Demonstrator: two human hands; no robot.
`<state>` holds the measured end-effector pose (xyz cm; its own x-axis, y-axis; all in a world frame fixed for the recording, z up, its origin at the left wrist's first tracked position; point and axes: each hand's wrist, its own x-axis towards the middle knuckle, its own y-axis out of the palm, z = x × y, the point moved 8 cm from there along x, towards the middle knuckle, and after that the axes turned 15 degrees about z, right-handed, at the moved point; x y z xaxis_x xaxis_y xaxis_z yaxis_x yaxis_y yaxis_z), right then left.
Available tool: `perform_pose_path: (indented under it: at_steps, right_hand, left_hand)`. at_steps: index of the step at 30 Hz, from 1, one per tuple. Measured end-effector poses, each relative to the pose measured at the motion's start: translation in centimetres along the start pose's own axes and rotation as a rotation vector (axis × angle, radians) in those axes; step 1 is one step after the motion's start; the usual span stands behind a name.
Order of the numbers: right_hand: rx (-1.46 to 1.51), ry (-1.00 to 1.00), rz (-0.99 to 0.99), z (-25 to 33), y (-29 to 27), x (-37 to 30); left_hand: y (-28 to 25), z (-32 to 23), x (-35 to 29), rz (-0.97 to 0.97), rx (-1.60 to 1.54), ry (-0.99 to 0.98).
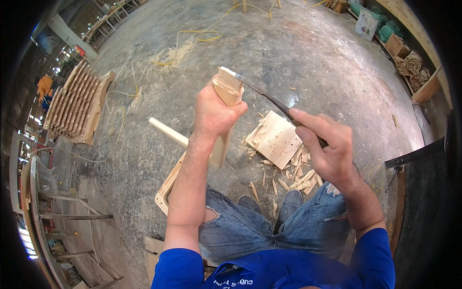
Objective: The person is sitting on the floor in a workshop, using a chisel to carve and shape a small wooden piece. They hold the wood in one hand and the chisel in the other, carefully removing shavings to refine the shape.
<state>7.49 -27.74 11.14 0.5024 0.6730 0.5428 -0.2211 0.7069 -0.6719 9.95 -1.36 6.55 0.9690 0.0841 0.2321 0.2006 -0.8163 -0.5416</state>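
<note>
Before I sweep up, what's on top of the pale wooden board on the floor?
Small wood shavings lie scattered across the board. The right hand seems to cover its right corner; anything there can't be seen.

Wooden piece (230, 91), pale cream; hand tool (279, 104), dark brown with a silvery tip. Floor (269, 53), mottled grey, with a yellow hose (199, 32) toward its far edge. The person's shirt (288, 269), bright blue with white lettering; jeans (250, 227), faded blue.

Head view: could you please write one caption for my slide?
The left hand grips a pale wooden piece; the right hand holds a chisel-like tool at its upper end.
</note>
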Motion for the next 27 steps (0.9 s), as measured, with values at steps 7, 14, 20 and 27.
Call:
perform_pose_path:
  at_steps: [7, 14, 20, 27]
  right_hand:
    - [-0.041, 0.068, 0.067, -0.2, 0.8, -0.2]
    - [-0.1, 0.07, 0.102, -0.3, 1.5, -0.3]
    - [-0.103, 0.069, 0.083, -0.1, 1.3, -0.4]
    - [-0.075, 0.108, 0.046, -1.0, 0.7, -0.5]
  left_hand:
    - [2.1, 1.7, 0.6, 0.024, -0.03, 0.007]
    - [3.7, 4.0, 1.2, 0.052, -0.137, -0.012]
    - [3.9, 4.6, 1.2, 0.066, -0.152, -0.027]
    - [4.0, 5.0, 1.2, 0.023, -0.212, -0.164]
